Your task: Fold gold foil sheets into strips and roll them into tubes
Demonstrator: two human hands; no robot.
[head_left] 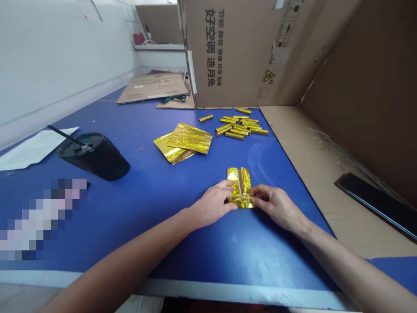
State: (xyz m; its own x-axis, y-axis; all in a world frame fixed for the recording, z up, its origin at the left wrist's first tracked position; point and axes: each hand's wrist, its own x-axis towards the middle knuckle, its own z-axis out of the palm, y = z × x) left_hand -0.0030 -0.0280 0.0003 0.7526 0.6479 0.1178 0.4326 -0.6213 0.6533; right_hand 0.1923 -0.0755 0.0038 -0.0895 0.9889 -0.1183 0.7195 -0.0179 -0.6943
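Forearms: the left forearm [124, 256] and right forearm [352, 261] reach in over the near edge of the blue worktop [228, 256], angling inward so both hands meet in front of the body.

Left hand: the left hand [211, 205] is closed narrowly on the near-left side of the folded gold foil sheet [240, 188], its fingers pressing the foil down against the worktop.

Right hand: the right hand [275, 208] is also narrow, pinching the sheet's near-right side, so the two hands hold it steady from opposite sides.

Foil: the folded gold foil sheet lies flat between the hands, with a pale strip up its middle; the hard surface beneath it gives the fingers something to press against.

Supplies: a stack of flat gold foil sheets [182, 142] lies beyond the hands, within easy reach.

Rolls: a cluster of rolled gold foil tubes [237, 128] sits farther off, set apart from the flat stack.

Left side: a black lidded cup [94, 156] with a straw stands near a white paper sheet [32, 150], away from the foil; a pixelated patch hides whatever lies nearer.

Right side: a black phone [374, 204] rests on a cardboard sheet [325, 195], beyond the worktop's edge.
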